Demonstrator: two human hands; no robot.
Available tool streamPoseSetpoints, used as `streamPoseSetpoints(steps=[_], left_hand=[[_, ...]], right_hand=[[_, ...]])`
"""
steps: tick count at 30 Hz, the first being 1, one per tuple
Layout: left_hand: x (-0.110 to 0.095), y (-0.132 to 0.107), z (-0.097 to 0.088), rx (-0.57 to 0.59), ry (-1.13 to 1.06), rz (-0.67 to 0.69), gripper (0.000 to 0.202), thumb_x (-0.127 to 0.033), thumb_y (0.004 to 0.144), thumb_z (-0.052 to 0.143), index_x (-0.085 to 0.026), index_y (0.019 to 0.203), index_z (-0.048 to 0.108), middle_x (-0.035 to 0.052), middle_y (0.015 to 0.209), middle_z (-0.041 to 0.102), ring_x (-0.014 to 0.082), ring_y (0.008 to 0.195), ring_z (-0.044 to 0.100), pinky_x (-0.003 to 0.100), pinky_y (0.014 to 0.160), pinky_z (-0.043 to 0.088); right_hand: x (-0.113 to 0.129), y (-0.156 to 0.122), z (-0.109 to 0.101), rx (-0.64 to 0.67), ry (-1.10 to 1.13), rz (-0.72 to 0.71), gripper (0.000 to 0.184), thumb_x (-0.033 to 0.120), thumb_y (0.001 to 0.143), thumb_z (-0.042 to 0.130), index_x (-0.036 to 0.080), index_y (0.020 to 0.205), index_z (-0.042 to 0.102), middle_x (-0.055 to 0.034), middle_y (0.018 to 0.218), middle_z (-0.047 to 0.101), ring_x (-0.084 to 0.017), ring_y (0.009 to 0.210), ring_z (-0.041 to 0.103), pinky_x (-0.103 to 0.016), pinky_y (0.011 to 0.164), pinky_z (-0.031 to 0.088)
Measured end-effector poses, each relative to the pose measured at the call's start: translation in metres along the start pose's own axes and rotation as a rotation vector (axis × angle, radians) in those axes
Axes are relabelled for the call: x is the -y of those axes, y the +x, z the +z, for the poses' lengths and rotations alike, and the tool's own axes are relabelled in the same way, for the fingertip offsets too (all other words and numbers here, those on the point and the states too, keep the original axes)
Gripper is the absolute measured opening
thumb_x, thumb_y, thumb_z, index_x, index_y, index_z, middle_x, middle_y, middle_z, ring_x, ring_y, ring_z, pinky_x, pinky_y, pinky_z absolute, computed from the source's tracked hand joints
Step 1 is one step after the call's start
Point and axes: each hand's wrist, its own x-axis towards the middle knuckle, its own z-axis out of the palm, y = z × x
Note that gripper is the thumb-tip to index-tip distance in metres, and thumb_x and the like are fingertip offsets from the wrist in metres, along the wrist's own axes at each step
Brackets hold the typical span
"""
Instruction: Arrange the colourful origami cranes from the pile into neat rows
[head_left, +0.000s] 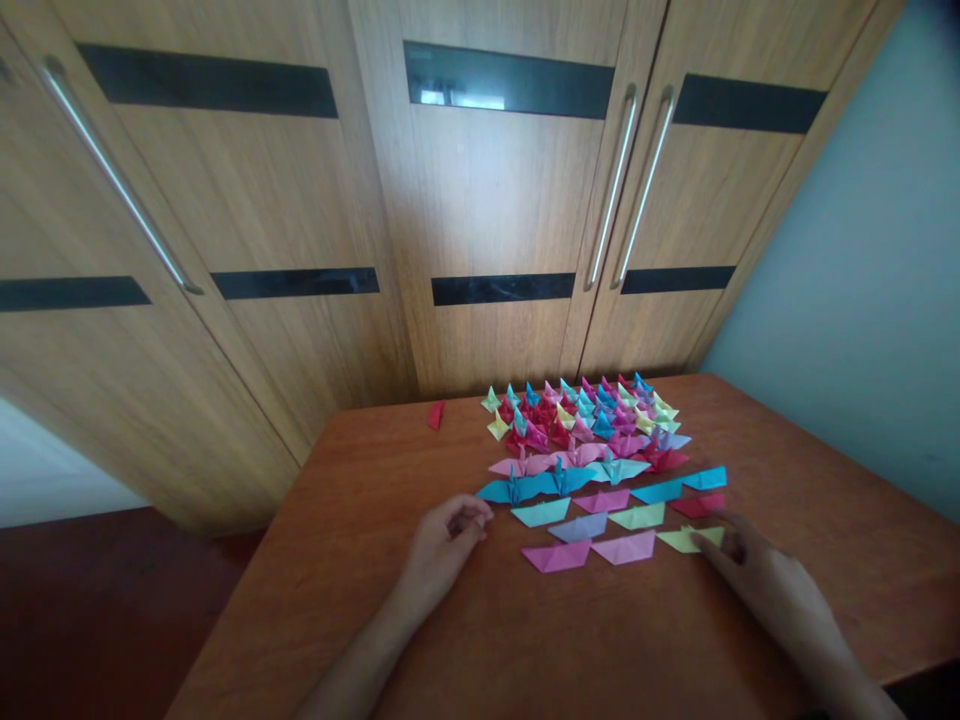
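My left hand (442, 540) rests on the wooden table (360, 600), fingers curled loosely inward, just left of the folded paper pieces; nothing shows in it. My right hand (757, 575) lies flat with fingers stretched out, its fingertips on a pale yellow folded piece (684, 540). Between the hands lie flat folded pieces: pink (556, 557), pink (626, 547), lilac (579, 527), teal (541, 513). Beyond them stand rows of small origami cranes (581, 420) in several colours, with blue ones (536, 486) in the nearest row.
A lone red folded piece (436, 414) lies near the table's far edge. A wooden wardrobe (480, 200) with metal handles (615, 185) stands right behind the table. A pale wall (870, 300) is at the right, dark floor (112, 610) at the left.
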Motion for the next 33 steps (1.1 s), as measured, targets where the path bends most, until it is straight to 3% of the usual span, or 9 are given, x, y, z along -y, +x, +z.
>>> streamPoseSetpoints(steps=[13,18,21,24,30,33], left_hand=[[0.004,-0.002,0.0,-0.001,-0.024,-0.026,0.02,-0.034,0.078,0.056,-0.017,0.084,0.064,0.0054,0.084,0.067,0.0165,0.071,0.059,0.026,0.067,0.045],[0.004,-0.002,-0.001,-0.013,0.001,0.007,0.019,-0.032,0.079,0.055,-0.017,0.084,0.064,0.0046,0.081,0.066,0.0164,0.07,0.059,0.025,0.065,0.045],[0.006,0.003,-0.006,-0.042,0.028,0.039,0.018,-0.031,0.079,0.054,-0.017,0.086,0.064,0.0047,0.083,0.067,0.0173,0.073,0.06,0.026,0.068,0.046],[0.01,0.012,-0.016,-0.111,0.122,0.069,0.018,-0.031,0.079,0.054,-0.019,0.088,0.064,0.0046,0.089,0.067,0.019,0.081,0.061,0.029,0.075,0.046],[0.027,0.04,-0.045,-0.317,0.656,0.138,0.021,-0.03,0.081,0.054,-0.019,0.097,0.061,0.006,0.092,0.064,0.0195,0.08,0.06,0.031,0.075,0.046],[0.034,0.057,-0.056,-0.364,0.738,0.136,0.025,-0.027,0.08,0.056,-0.018,0.103,0.059,0.0082,0.1,0.06,0.0209,0.089,0.058,0.032,0.081,0.044]], right_hand=[[0.004,0.002,-0.003,-0.03,0.092,-0.06,0.042,0.051,0.075,0.05,0.027,0.109,0.056,0.0019,0.063,0.063,-0.02,0.061,0.063,-0.026,0.052,0.041],[0.015,-0.003,-0.008,-0.119,0.11,-0.044,0.042,0.053,0.078,0.046,0.023,0.105,0.057,0.0006,0.061,0.06,-0.02,0.056,0.06,-0.026,0.051,0.04],[0.043,-0.011,-0.01,-0.164,0.182,-0.095,0.043,0.053,0.081,0.044,0.022,0.107,0.057,-0.0004,0.062,0.06,-0.017,0.052,0.057,-0.024,0.049,0.04],[0.086,-0.021,-0.004,-0.155,0.302,-0.223,0.041,0.051,0.084,0.044,0.02,0.108,0.057,0.0004,0.061,0.059,-0.015,0.05,0.054,-0.023,0.05,0.041],[0.184,-0.051,0.023,0.095,0.449,-0.558,0.026,0.037,0.088,0.043,0.023,0.099,0.062,0.0008,0.064,0.061,-0.015,0.056,0.056,-0.024,0.054,0.042],[0.22,-0.07,0.035,0.205,0.468,-0.692,0.021,0.025,0.087,0.043,0.024,0.091,0.064,0.0009,0.077,0.067,-0.015,0.068,0.06,-0.023,0.062,0.043]])
